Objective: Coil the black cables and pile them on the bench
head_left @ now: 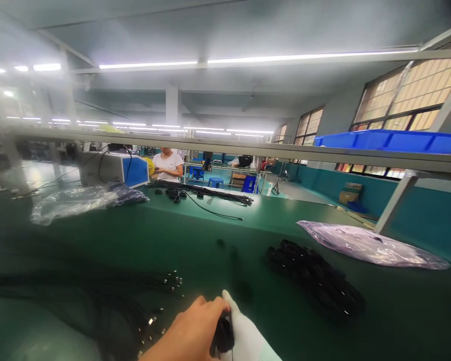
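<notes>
At the near edge, the left hand (193, 328) curls its fingers over a small black part (223, 335) and clasps it. The part sits at that hand's 3 o'clock, pressed against the white-gloved right hand (246, 338); whether the glove's fingers close on it cannot be told. At 10 o'clock lies a bundle of black cables (108, 301) with metal ends, and at 2 o'clock a pile of black pieces (315, 278) on the green table (210, 225). Just beyond the pile is a clear bag (372, 245). Farther off, at 12 o'clock, a second cable bundle (206, 191) lies. At 11 o'clock there is a crumpled bag (78, 200) and a grey-and-blue machine (115, 169), with a person in a white shirt (168, 165) behind.
</notes>
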`<state>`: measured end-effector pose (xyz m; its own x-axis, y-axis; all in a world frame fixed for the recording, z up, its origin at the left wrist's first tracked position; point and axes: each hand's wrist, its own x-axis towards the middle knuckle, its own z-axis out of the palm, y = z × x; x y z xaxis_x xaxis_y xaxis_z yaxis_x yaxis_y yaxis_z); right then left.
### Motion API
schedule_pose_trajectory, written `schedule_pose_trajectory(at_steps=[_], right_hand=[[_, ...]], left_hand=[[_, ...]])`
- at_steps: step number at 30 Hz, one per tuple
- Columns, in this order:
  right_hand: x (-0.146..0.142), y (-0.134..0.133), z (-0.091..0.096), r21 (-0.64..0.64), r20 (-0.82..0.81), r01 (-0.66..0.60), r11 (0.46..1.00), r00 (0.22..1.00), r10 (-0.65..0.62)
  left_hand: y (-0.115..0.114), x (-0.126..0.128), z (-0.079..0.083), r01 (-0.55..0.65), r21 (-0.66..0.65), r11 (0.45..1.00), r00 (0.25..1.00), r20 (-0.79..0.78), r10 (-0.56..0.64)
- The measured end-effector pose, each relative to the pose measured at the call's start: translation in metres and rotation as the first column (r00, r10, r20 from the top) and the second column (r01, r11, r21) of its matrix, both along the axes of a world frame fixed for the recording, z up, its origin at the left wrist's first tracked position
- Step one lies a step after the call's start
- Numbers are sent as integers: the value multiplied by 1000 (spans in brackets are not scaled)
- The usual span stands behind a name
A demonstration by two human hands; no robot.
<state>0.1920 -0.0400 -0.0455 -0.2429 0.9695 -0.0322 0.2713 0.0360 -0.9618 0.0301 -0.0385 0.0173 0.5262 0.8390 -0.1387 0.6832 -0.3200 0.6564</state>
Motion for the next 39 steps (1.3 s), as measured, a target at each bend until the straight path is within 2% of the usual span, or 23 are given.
schedule_pose_trajectory(at_steps=[3, 5, 7, 8, 10, 11, 13, 15, 17, 19, 21, 23, 25, 26, 27, 28, 30, 32, 33, 34, 36, 37, 39], right_hand=[[-5, -2, 6, -7, 109, 51, 999, 993, -50], [-7, -5, 17, 31, 192, 93, 995, 977, -97], [-7, -9, 30, 81, 215, 90, 993, 971, -106], [-6, -11, 34, 84, 163, 56, 995, 984, -69], [-4, -13, 37, 28, -72, -56, 998, 996, 58], [-4, -14, 37, -14, -235, -111, 994, 966, 105], [-5, -15, 32, -102, -528, -183, 978, 843, 103], [-8, -15, 26, -119, -663, -185, 975, 746, 61], [-11, -15, 23, -67, -727, -194, 979, 681, 86], [-12, -14, 22, -2, -772, -263, 965, 614, 166], [-9, -13, 24, 23, -783, -330, 944, 581, 222], [-6, -12, 28, -51, -704, -334, 941, 681, 203], [-5, -11, 32, -159, -460, -224, 962, 878, 128], [-6, -10, 34, -156, -280, -131, 979, 957, 83], [-8, -9, 35, -112, -84, -30, 993, 996, 21], [-11, -8, 35, -33, 90, 62, 998, 994, -58], [-15, -8, 35, 105, 255, 171, 980, 947, -193], [-14, -9, 36, 16, 117, 112, 994, 987, -113], [-12, -11, 38, -80, -60, 0, 997, 998, -5], [-9, -12, 39, -157, -275, -154, 976, 955, 107], [-3, -15, 41, -201, -623, -433, 879, 749, 226], [-1, -15, 42, -183, -710, -508, 842, 661, 245], [1, -16, 42, -138, -771, -557, 819, 580, 264]], left_hand=[[11, -4, -3, -8, 4, 1000, 993, -120, 9], [22, -9, -8, 86, -144, 986, 996, -15, -89], [31, -14, -17, 167, -313, 935, 980, 155, -123], [33, -14, -22, 173, -361, 916, 973, 209, -102], [32, -13, -31, 114, -365, 924, 974, 224, -32], [28, -11, -34, 76, -349, 934, 978, 210, -2], [20, -8, -33, 2, -357, 934, 969, 231, 86], [13, -7, -22, -56, -423, 904, 906, 359, 224], [10, -8, -6, -24, -505, 863, 772, 539, 336], [9, -10, 7, 65, -515, 855, 621, 691, 369], [8, -12, 15, 93, -467, 879, 554, 758, 344], [6, -14, 18, 6, -376, 927, 608, 737, 295], [1, -12, 20, -145, -188, 971, 751, 618, 232], [-3, -8, 21, -209, -67, 976, 834, 509, 213], [-6, -3, 21, -248, 53, 967, 906, 366, 212], [-9, 2, 21, -260, 152, 954, 953, 199, 228], [-11, 14, 18, -244, 264, 933, 954, -107, 280], [-8, 21, 10, -252, 302, 919, 922, -215, 323], [-5, 21, 4, -257, 304, 917, 932, -174, 319], [-1, 19, -2, -260, 303, 917, 951, -83, 297], [6, 13, -12, -248, 306, 919, 966, 149, 211], [9, 9, -16, -237, 326, 915, 957, 243, 161], [10, 5, -22, -236, 400, 886, 943, 315, 109]])
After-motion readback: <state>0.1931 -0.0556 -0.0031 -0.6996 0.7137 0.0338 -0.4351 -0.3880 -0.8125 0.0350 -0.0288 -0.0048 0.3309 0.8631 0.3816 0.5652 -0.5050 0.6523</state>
